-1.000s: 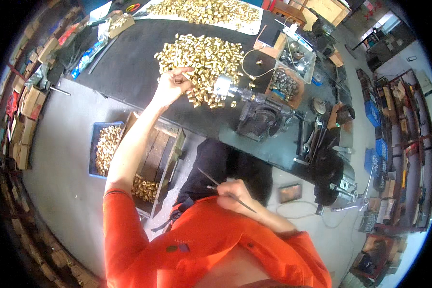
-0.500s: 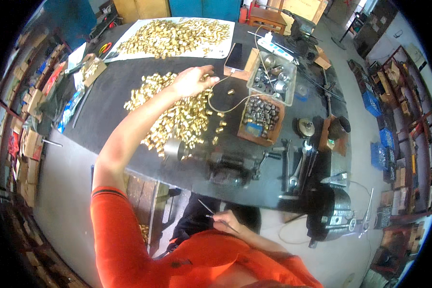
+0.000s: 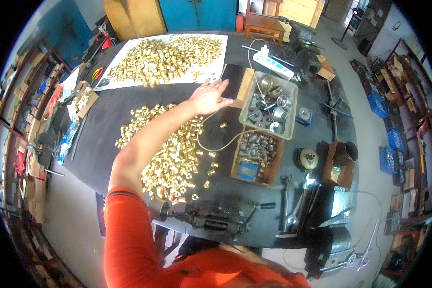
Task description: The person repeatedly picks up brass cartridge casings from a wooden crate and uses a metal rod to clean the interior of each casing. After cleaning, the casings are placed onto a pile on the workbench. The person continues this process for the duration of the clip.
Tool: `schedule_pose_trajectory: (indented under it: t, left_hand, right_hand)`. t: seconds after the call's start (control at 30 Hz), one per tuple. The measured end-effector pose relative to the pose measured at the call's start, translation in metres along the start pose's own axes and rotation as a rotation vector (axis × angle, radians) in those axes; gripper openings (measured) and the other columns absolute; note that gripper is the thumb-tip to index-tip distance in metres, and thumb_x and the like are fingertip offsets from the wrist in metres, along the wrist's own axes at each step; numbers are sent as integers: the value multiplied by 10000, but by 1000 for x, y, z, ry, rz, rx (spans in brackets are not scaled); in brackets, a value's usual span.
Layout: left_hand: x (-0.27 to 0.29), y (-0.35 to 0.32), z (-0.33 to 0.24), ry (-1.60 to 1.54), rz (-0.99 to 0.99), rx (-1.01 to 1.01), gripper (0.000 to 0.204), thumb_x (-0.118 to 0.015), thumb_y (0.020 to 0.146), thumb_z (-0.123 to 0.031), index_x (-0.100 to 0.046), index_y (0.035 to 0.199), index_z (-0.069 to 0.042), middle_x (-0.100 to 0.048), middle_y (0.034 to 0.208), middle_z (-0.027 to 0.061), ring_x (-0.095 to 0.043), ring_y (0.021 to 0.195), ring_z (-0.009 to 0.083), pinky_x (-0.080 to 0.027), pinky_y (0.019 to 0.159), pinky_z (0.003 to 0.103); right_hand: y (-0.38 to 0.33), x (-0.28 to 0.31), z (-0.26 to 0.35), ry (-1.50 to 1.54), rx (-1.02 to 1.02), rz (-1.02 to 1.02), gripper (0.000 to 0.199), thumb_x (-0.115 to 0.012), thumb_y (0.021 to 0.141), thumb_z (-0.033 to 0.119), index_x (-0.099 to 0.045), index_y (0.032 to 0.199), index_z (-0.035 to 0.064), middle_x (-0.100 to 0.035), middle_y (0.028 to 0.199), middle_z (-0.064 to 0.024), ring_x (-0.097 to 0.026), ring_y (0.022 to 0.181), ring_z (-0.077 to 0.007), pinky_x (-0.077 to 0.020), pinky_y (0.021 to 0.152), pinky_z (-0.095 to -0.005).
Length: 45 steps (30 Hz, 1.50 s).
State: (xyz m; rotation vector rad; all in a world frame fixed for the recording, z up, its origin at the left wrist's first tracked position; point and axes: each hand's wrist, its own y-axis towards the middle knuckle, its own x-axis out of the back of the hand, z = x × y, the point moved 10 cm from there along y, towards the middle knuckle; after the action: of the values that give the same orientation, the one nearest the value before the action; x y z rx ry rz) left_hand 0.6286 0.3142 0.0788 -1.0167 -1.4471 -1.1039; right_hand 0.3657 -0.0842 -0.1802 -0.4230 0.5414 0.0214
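A workshop with a yellow cupboard [image 3: 134,18] and blue doors [image 3: 199,17] at the back surrounds a dark table [image 3: 93,144]. At its far side a white sheet [image 3: 125,50] bears a broad heap of brass pieces [image 3: 149,60]; a second pile of brass pieces [image 3: 173,165] lies straight on the table nearer the person, with a few strays to its right. The left arm reaches over that nearer pile, and the left hand [image 3: 210,98] is at the phone [image 3: 233,82], which is propped beside a wooden block [image 3: 246,86]. Its fingers are spread, the thumb apart from them, with nothing seen in their grip; whether they touch the phone cannot be told. A thin cable [image 3: 206,150] loops across the table below the hand. Just right of the block sit a plastic bin [image 3: 290,113] of metal parts and, nearer, a box [image 3: 273,175] of small dark fittings. Only a strip of the right arm [image 3: 247,253] shows at the table's near edge, too little to tell how those fingers stand or whether they hold anything.
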Motion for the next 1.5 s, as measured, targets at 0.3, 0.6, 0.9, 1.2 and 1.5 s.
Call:
schedule_pose_trajectory:
  t: [0.3, 0.6, 0.9, 1.2, 1.5]
  left_hand:
    - [-15, 13, -6, 14, 92, -4, 814, -374, 899, -600, -257, 1406, 26, -372, 1412, 216, -319, 1342, 313, -144, 1137, 488]
    - [84, -40, 16, -166, -241, 64, 748, -463, 896, -528, -289, 1392, 3, -527, 1279, 196, -506, 1184, 346, -193, 1126, 475]
    - [125, -352, 77, -329, -410, 656, 404, -626, 846, -110, -550, 1218, 28, -642, 1100, 194, -616, 1044, 252, -451, 917, 346]
    - [-123, -644, 1, -173, 753, 1102, 257, -673, 716, -314, -669, 884, -120, -662, 747, 118, -653, 773, 320, -519, 674, 444]
    - [-257, -752, -58, -291, 856, 1056, 255, -610, 776, -298, -690, 886, -82, -666, 950, 207, -652, 927, 346, -534, 797, 436]
  right_hand:
    - [1, 12, 6, 95, -119, -11, 215, -563, 892, 117, -462, 703, 91, -437, 635, 36, -424, 562, -106, -314, 503, -283]
    - [-9, 13, 3, 141, -188, -20, 219, -541, 906, 137, -472, 700, 104, -436, 613, 39, -418, 540, -101, -312, 489, -278]
    - [-11, 5, 2, 181, -203, -26, 229, -518, 920, 158, -482, 698, 117, -435, 591, 42, -413, 518, -97, -310, 474, -272]
    - [9, -11, 7, 204, -228, -24, 244, -496, 934, 179, -492, 695, 131, -434, 570, 45, -407, 495, -92, -308, 459, -266]
    - [21, -19, 7, 259, -233, -62, 264, -473, 948, 200, -503, 692, 144, -434, 548, 48, -402, 473, -88, -306, 445, -261]
